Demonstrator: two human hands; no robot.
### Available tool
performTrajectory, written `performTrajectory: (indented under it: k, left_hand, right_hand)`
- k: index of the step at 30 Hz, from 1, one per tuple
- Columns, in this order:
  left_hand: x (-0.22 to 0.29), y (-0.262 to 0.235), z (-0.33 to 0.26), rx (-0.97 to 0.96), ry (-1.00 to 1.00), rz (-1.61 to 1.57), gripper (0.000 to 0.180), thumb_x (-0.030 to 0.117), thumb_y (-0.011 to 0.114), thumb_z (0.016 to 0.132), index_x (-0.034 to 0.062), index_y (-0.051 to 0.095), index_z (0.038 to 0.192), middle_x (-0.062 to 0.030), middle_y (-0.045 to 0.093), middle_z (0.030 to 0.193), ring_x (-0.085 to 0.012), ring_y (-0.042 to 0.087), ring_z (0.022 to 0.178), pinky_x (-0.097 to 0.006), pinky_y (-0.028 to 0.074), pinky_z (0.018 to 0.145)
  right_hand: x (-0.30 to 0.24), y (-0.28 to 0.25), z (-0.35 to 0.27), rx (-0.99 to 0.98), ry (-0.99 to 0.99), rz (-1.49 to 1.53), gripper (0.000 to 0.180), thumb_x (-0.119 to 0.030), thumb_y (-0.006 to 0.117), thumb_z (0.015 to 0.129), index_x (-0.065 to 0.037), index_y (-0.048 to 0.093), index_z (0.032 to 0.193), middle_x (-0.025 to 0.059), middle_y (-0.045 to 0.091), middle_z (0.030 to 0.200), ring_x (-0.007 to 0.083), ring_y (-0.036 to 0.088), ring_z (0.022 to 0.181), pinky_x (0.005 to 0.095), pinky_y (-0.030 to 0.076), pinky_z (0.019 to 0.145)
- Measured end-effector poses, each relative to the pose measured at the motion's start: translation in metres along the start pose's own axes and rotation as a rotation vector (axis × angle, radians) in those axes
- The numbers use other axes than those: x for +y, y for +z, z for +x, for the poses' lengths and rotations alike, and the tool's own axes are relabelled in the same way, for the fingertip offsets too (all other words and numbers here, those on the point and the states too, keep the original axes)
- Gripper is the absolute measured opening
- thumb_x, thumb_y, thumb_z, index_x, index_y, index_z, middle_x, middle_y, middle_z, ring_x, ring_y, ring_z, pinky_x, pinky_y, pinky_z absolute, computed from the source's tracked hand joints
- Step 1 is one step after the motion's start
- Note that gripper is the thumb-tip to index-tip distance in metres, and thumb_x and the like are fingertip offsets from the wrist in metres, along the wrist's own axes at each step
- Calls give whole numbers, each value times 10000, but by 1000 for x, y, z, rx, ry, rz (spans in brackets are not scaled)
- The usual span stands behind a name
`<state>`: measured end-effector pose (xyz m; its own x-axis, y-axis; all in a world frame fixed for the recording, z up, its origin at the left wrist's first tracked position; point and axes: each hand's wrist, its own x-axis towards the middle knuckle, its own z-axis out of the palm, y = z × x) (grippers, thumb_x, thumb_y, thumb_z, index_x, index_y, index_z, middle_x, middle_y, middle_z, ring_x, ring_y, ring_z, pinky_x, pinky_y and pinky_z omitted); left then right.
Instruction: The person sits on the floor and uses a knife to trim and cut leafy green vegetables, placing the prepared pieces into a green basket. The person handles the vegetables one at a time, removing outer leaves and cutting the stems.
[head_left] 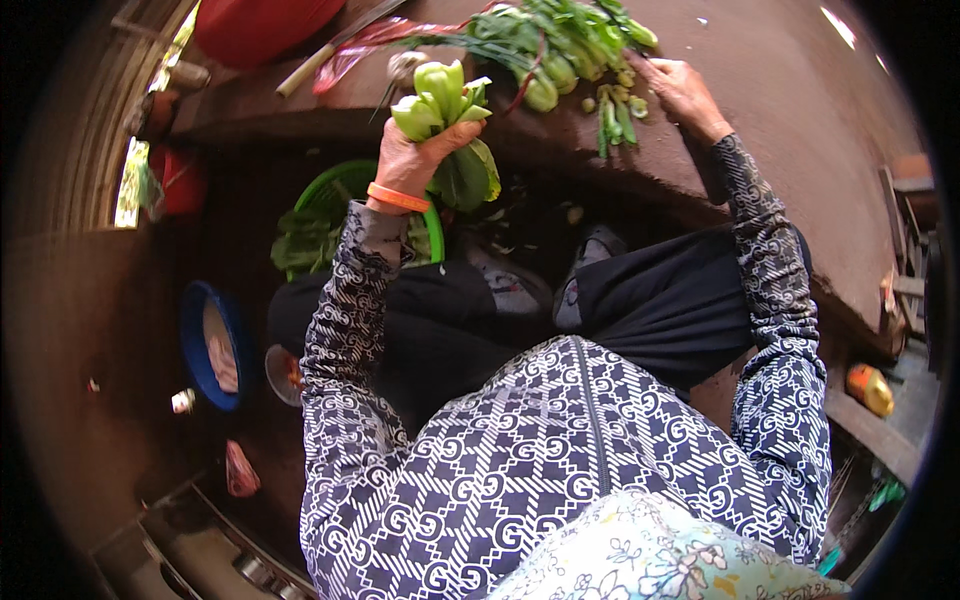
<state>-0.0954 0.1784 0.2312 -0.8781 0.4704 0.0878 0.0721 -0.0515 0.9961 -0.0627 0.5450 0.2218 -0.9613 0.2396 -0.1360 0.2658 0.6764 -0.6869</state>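
My left hand (pixel 415 160), with an orange band at the wrist, is closed around a bunch of bok choy (pixel 432 105). Its pale stem ends point up and a dark leaf hangs below the fingers. Over on the brown ledge (pixel 790 120), my right hand (pixel 688 98) rests with fingers curled in; whatever they hold is hidden. Beside it lie cut green stem pieces (pixel 622 117) and a heap of bok choy and other greens (pixel 560 55). Below my left hand, a bright green basket (pixel 436 235) holds loose leaves.
At the ledge's far left are a garlic bulb (pixel 405 68), a pink plastic bag (pixel 365 55), a light-handled tool (pixel 305 72) and a red basin (pixel 260 28). A blue basin (pixel 190 325) stands on the floor to my left. My feet (pixel 515 290) are below the ledge.
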Motion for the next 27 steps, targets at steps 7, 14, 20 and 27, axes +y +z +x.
performTrajectory:
  k: [7,14,20,27]
  left_hand:
    - [-6,-10,-65,139,-15,-183,417,110,774,833,-1,624,1205,-99,715,1044,-172,690,970,-305,535,891]
    - [-13,6,-82,178,78,-223,381,101,805,817,6,664,1158,-70,723,1034,-133,684,936,-276,538,852]
    - [-22,3,-92,252,149,281,311,162,846,777,50,688,1020,-35,722,904,-107,672,810,-290,539,713]
    - [-48,0,-87,202,97,603,376,285,847,702,79,673,964,-97,712,923,-289,710,824,-387,561,705]
  right_hand:
    - [-20,-8,-16,111,-70,239,591,-607,590,937,-59,709,1124,19,693,838,18,387,454,212,293,415]
    - [-126,73,-72,-442,-162,448,573,-646,635,892,-93,726,1007,-67,517,643,22,391,497,226,267,438]
    - [-166,138,-101,-398,-397,519,580,-589,713,858,-37,699,1034,9,638,742,112,613,687,300,521,651]
    - [-158,144,-97,-248,-714,258,803,-591,851,670,23,606,1124,163,642,1015,270,649,939,380,526,840]
